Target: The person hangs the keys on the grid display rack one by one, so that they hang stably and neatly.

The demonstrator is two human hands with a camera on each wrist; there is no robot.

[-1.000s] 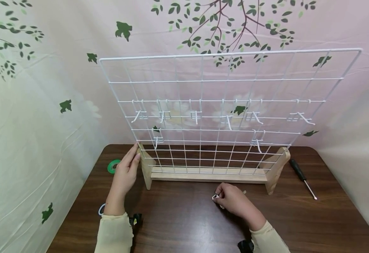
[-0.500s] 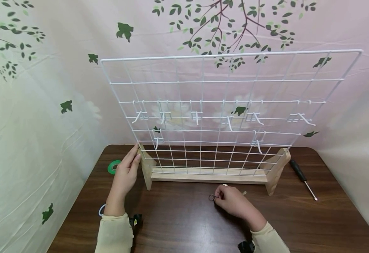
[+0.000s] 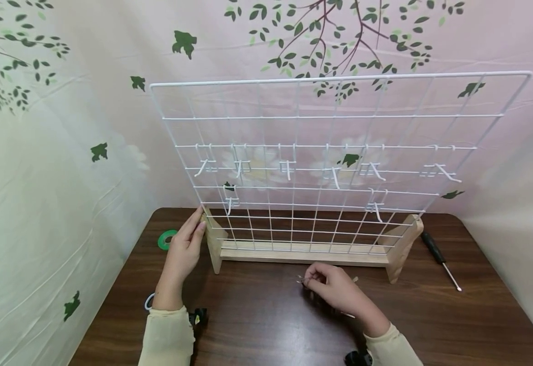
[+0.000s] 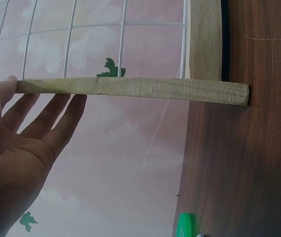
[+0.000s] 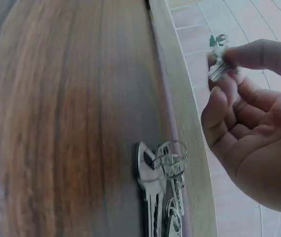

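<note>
Fingertips (image 5: 218, 101) of the right hand (image 3: 335, 291) pinch a small silver key (image 5: 218, 66) — thumb on top, index curled under it, remaining fingers loosely bent toward the palm. In the head view that hand sits low over the dark wooden table (image 3: 266, 325), just in front of the wooden base rail (image 3: 303, 252) of the white wire grid panel (image 3: 335, 152); the key itself is nearly hidden there, only a glint at the fingertips. Right wrist view also shows a second bunch of keys on a ring (image 5: 162, 192) lying flat on the table, apart from the hand and close against the rail.

Left hand (image 3: 183, 252): fingers straight, nothing grasped — they rest against the left wooden foot (image 4: 130, 89) of the stand, thumb along its upper edge, other fingers behind it.

Grid stands upright on two wooden feet, right foot (image 3: 403, 244) near the far right of the rail. White hooks (image 3: 289, 170) hang in a row across the middle wires, two more one row lower. Green tape roll (image 3: 166, 239) lies on the table just left of the left hand. Screwdriver with black handle (image 3: 440, 259) lies right of the stand, well apart from both hands. Backdrop is a cloth printed with leaves and branches (image 3: 65, 152).
</note>
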